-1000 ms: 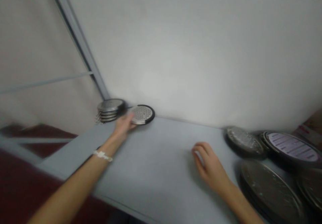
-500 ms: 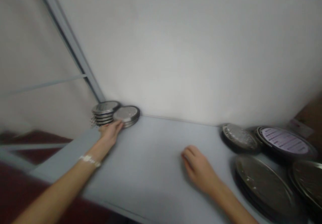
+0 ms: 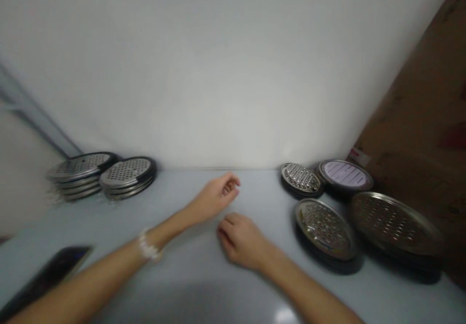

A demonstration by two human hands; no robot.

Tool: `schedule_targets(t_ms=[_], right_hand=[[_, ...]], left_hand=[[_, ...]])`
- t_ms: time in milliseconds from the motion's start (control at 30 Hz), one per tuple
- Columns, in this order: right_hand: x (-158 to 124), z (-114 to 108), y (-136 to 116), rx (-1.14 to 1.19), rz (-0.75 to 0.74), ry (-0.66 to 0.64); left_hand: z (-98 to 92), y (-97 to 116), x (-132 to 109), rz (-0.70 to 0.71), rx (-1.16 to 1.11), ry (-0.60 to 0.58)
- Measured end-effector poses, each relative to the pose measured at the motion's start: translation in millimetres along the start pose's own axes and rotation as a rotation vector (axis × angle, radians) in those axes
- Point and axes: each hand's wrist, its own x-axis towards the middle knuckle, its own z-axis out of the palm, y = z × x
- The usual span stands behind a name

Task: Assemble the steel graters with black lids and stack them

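Over the middle of the grey table my left hand (image 3: 217, 195) hovers, its fingers loosely curled and apart from the thumb, with nothing in them. Just in front of it, my right hand (image 3: 241, 240) is closed like a loose fist, and I see nothing held in it. On the left is a stack of round metal graters (image 3: 125, 172) with dark edges, beside a taller stack of similar graters (image 3: 82, 168). To the right lie a small grater (image 3: 300, 177), an oval grater (image 3: 325, 229) and a large grater (image 3: 395, 222).
A round piece with a pale printed label (image 3: 345, 173) sits at the back right, near a brown cardboard box (image 3: 411, 120). A dark flat object like a phone (image 3: 54, 275) lies at the front left. A white wall (image 3: 225, 71) rises behind the table (image 3: 189, 275).
My left hand has left the shorter grater stack and come right, beside my right hand. The view has turned right, bringing more of the box in. My right hand stays closed.
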Motion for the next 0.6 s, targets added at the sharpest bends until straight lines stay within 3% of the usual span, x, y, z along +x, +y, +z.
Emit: schedule_targets(t_ms=[67,133,267,400,600], right_hand=[[-1,0,-8,-0.008,-0.079,-0.029],[-3,0,-16,-0.017,-0.156,-0.055],[-7,5,-25,-0.026,-0.264,-0.084],[-7,10,-24,-0.03,-0.263,-0.092],[-5,12,-22,-0.028,-0.276,-0.087]], left_hand=[[32.3,12,19,-0.047,-0.065,-0.344],[67.7,16,36,-0.212,-0.242,-0.66],[128.4,23,59,-0.426,-0.581,-0.978],[153.5,34,66,-0.402,-0.649,-1.045],[160.9,35,58,-0.49,-0.586,-0.92]])
